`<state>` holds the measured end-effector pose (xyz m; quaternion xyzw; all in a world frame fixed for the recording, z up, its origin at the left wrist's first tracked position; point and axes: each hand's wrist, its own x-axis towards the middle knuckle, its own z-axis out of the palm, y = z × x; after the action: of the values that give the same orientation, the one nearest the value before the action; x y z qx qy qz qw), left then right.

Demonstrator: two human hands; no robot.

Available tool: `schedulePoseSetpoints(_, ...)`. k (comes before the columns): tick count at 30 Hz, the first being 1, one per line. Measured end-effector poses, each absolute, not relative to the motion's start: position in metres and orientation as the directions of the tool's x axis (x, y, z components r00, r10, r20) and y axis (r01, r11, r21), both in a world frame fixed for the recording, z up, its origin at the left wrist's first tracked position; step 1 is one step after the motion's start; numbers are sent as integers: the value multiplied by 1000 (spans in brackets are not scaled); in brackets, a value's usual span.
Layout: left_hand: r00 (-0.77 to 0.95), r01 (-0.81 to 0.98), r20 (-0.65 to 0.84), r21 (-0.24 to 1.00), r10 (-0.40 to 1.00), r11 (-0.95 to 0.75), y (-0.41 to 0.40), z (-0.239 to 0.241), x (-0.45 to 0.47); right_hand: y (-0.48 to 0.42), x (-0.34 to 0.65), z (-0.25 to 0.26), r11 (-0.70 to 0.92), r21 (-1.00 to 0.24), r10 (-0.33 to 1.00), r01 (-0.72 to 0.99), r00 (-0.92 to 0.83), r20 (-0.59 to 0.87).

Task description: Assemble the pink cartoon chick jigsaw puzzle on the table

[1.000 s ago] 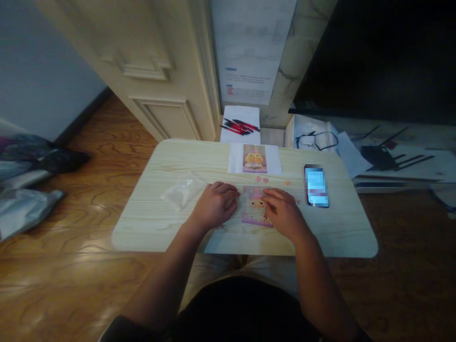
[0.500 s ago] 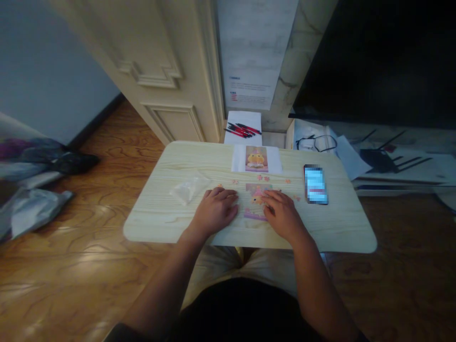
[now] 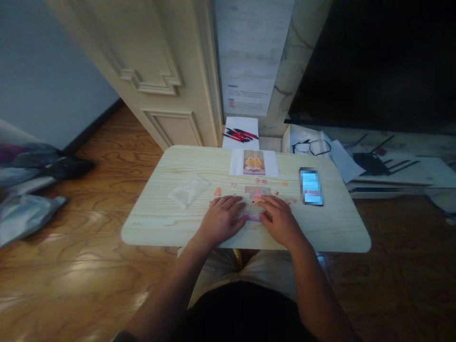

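A partly assembled jigsaw puzzle (image 3: 252, 190) with a yellow and pink cartoon picture lies between my hands. My left hand (image 3: 223, 217) rests low over the table at its left side, fingers stretched and thumb toward the puzzle. From the right, my right hand (image 3: 281, 217) reaches over the puzzle, fingertips on it and thumb apart; no piece shows in it. Loose puzzle pieces (image 3: 261, 181) lie beyond the puzzle, with more pieces (image 3: 217, 191) above my left hand and others (image 3: 292, 200) beside my right. Behind them is a white sheet (image 3: 272, 164) with a reference picture (image 3: 254, 162).
A clear plastic bag (image 3: 188, 191) lies on the table (image 3: 156, 209) at left, a lit phone (image 3: 311, 186) at right. Beyond the far edge are red and black pens (image 3: 241, 135) on white paper, a box with a cable (image 3: 313, 146), and a black router (image 3: 370, 164).
My left hand has moved right and slightly nearer the puzzle, uncovering pieces beyond it. My right fingers have shifted a little left over the puzzle. The camera view has moved slightly.
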<state>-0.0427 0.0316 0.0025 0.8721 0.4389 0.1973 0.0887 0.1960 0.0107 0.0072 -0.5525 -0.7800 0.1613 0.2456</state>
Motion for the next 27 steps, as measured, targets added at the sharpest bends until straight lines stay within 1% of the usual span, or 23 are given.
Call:
schedulePoseSetpoints(4,575,658,292,389,764,-644,27,5,-29,7,194,9,381,-552,925,742,-304,229)
schedulePoseSetpoints(8,573,633,301,429,762,-645,23,5,-26,3,197,11,404,-566,915,719,-328,236)
schedulePoseSetpoints(16,536,661,328,410,778,-629,19,6,-44,-4,205,8,382,-570,924,728,-303,233)
schedulePoseSetpoints(21,549,649,330,410,768,-640,15,4,-55,-2,203,8,385,-567,923,728,-306,234)
schedulePoseSetpoints(23,524,673,322,411,788,-615,17,2,-57,-1,203,9,392,-565,920,726,-312,237)
schedulePoseSetpoints(27,381,795,304,375,873,-477,34,0,-58,1,204,9,395,-576,919,716,-309,246)
